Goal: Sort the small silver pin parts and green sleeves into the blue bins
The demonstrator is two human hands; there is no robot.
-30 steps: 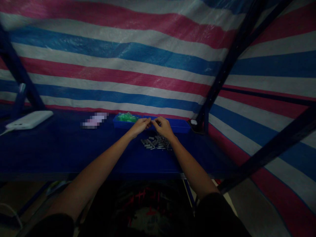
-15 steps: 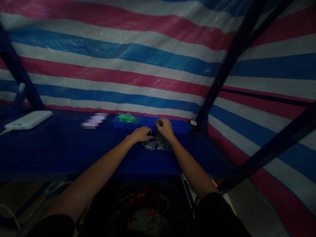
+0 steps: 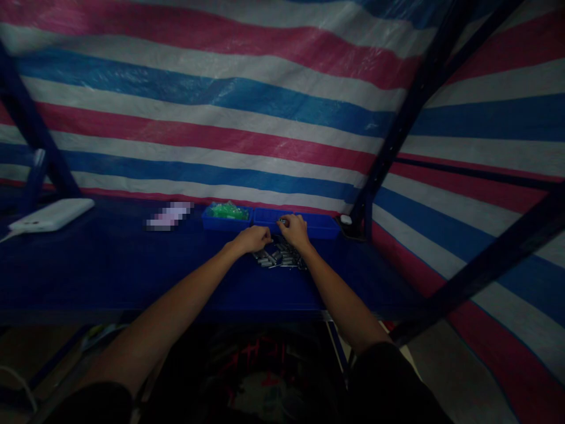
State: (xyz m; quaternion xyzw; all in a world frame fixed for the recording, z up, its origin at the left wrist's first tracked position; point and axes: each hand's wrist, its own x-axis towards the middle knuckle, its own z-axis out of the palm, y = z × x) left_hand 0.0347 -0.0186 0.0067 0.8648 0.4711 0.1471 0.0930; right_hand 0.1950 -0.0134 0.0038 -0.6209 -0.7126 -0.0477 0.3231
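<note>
A heap of several small grey metal cylinders point(image 3: 277, 258) lies on the dark blue tabletop point(image 3: 110, 265). My left hand point(image 3: 252, 238) rests curled at the heap's left edge, fingertips down among the pieces. My right hand point(image 3: 293, 229) is above the heap's far side, fingers pinched on a small metal piece point(image 3: 281, 222) near the front wall of a blue tray point(image 3: 320, 225). A second blue tray point(image 3: 226, 216) to the left holds green plastic parts point(image 3: 227, 209).
A white flat device point(image 3: 52, 214) with a cable lies at the far left of the table. A small pale blurred object point(image 3: 169, 214) sits left of the trays. Dark blue frame posts point(image 3: 397, 123) rise at the right. A striped tarpaulin point(image 3: 220, 118) hangs behind.
One second ago both hands met in a pinch above the heap. My left hand has since dropped to the heap's left edge, and my right hand stayed raised with its piece.
</note>
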